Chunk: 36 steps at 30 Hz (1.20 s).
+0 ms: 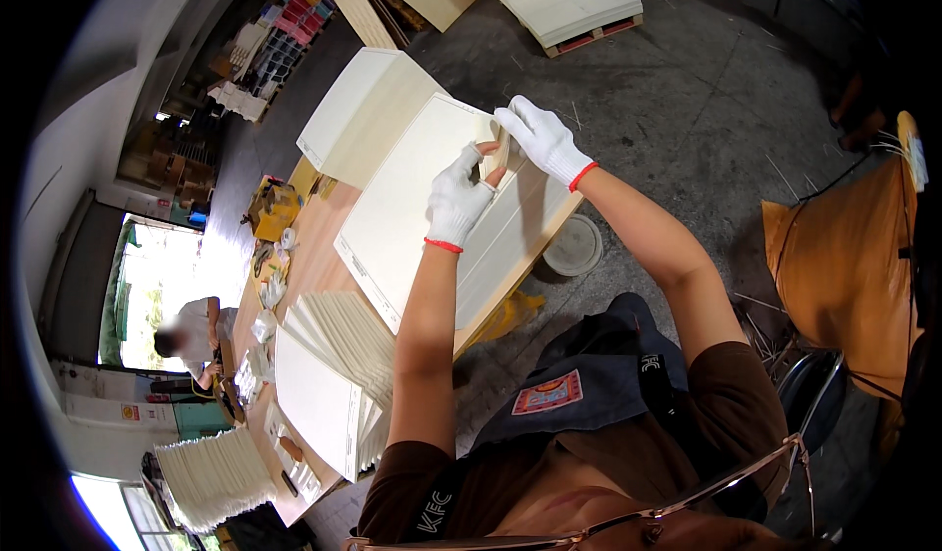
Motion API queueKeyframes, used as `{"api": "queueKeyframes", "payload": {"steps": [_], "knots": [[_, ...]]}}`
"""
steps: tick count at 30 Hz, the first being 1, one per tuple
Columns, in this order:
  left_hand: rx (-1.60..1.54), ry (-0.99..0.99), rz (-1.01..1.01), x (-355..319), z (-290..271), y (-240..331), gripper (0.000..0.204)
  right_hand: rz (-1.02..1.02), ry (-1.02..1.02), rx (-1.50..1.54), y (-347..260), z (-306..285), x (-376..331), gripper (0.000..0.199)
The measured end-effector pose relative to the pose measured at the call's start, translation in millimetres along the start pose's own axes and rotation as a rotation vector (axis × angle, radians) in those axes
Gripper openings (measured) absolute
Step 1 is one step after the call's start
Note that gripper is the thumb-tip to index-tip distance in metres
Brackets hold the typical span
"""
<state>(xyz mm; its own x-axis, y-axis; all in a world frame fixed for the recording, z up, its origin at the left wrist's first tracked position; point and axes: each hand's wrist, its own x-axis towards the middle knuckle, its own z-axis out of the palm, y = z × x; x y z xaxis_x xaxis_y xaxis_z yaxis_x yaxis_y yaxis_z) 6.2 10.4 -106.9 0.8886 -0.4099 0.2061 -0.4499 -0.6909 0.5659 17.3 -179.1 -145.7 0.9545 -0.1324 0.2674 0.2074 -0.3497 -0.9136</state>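
A large white sheet [402, 203] with a thin printed border lies across the wooden worktable in front of me. My left hand [457, 198], in a white glove with bare thumb and fingertip, is closed on the raised, curled edge [500, 156] of the sheet. At the far end of that edge, my right hand [545, 141] grips it too, its gloved fingers bent over it. Under my hands a smooth pale grey panel [510, 222] runs along the table's near side. How many layers I hold is hard to make out.
A fanned stack of white sheets [319, 374] lies to the left, with another pile [216, 477] beyond. Another pale sheet [368, 109] rests at the table's far end. A round lidded bucket [573, 247] stands by the table; an orange sack [844, 266] is right. A person [201, 330] works at left.
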Motion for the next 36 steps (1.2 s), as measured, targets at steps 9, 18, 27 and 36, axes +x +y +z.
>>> {"api": "queueKeyframes", "payload": {"steps": [9,18,27,36], "knots": [[0.348,0.053,0.170,-9,6,16,0.052,0.023,0.152,-0.237,2,-32,-6,0.048],[0.340,0.008,0.031,2,6,15,0.057,-0.189,-0.194,-0.646,15,-39,-11,0.055],[0.368,0.017,-0.035,29,11,12,0.048,-0.403,-0.160,-0.751,-7,-40,5,0.051],[-0.116,-0.016,0.044,6,4,-1,0.039,-0.002,-0.079,-0.144,-9,-15,-1,0.050]]}}
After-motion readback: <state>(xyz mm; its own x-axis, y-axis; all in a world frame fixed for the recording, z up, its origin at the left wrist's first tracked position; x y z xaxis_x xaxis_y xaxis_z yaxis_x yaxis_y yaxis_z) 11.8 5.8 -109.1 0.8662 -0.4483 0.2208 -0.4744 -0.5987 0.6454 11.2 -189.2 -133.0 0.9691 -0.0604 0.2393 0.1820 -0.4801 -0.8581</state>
